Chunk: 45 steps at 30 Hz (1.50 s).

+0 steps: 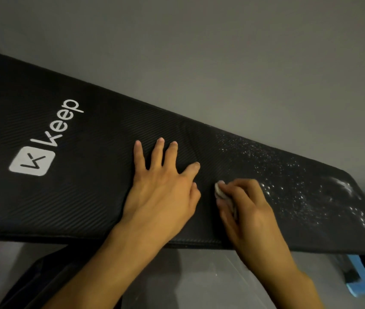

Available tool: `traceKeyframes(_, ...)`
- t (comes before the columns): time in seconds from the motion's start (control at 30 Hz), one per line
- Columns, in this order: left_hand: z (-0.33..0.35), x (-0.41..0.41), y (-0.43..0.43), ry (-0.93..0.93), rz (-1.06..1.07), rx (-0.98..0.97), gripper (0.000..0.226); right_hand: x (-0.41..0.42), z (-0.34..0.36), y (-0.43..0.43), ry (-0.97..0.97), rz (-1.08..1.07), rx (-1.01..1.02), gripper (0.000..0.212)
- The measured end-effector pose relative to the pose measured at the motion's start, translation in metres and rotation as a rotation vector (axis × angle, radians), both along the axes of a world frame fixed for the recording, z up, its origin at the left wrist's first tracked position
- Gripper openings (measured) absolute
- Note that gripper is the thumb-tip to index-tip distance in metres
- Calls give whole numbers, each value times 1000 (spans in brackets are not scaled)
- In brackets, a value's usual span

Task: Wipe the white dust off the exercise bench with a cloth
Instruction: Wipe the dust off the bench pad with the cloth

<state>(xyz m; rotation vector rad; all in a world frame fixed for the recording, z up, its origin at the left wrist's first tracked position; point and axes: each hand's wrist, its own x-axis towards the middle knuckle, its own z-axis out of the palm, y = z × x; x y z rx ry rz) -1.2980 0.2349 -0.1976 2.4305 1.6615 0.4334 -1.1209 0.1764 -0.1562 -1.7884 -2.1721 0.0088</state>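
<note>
Exercise bench [76, 197]: black ribbed padding, ran diagonally from the upper left of the frame to the right edge, with a white "Keep" logo [43, 146] printed on its left part. White dust [288, 186]: specks scattered over the right part of the pad, thickest near the far right end. Left hand [163, 188]: lay flat on the pad at frame centre, fingers straight and spread wide, holding nothing. Right hand [246, 208]: just right of the left hand, slightly blurred, fingers curled round a small wad of white cloth [219, 190] on the pad at the left margin of the dust. Blue object [364, 277]: lower right, below the bench, kind not discernible. Grey surface [199, 52]: behind the bench, upper frame.
</note>
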Motion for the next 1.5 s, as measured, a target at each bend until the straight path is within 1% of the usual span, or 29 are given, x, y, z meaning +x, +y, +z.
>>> traceKeyframes(0.17,11,7,5,16,59,-73,54,12,-11,-35,107,146,19,24)
traceKeyframes(0.23,17,24,0,90,79,-47,50,25,-13,-40,109,156,45,23)
traceKeyframes(0.3,19,48,-6,134,39,-37,50,36,-14,-22,87,145,39,21)
traceKeyframes(0.37,17,69,-7,105,25,-54,54,45,-15,7,57,111,58,24)
traceKeyframes(0.43,16,73,-4,55,67,-89,55,51,-17,26,59,112,40,26)
traceKeyframes(0.5,14,68,-5,36,69,-88,53,55,-18,18,87,152,-21,26)
traceKeyframes(0.6,15,68,-4,85,41,-125,50,69,-14,-12,100,184,-135,33)
traceKeyframes(0.67,16,69,-3,97,52,-143,50,77,-12,-15,119,193,-175,38)
traceKeyframes(0.87,14,69,-1,63,66,-128,51,65,-14,39,60,101,-148,27)
traceKeyframes(0.97,8,68,2,50,56,-80,51,64,-17,18,105,154,-151,20)
traceKeyframes(1.07,0,63,-5,18,55,-34,50,62,-20,-21,142,223,-69,20)
traceKeyframes(1.13,-1,64,-5,19,42,-28,50,64,-20,-14,169,211,-47,22)
traceKeyframes(1.17,-1,64,-5,25,38,-32,50,64,-19,-2,149,194,-48,22)
traceKeyframes(1.23,1,65,-5,38,48,-47,52,63,-14,25,110,124,-30,21)
traceKeyframes(1.33,2,66,-5,59,63,-55,53,55,-12,50,105,27,8,20)
traceKeyframes(1.43,3,65,-1,60,35,-68,54,47,-14,24,143,119,-24,16)
traceKeyframes(1.5,1,66,-3,70,52,-53,55,48,-10,1,175,209,-86,19)
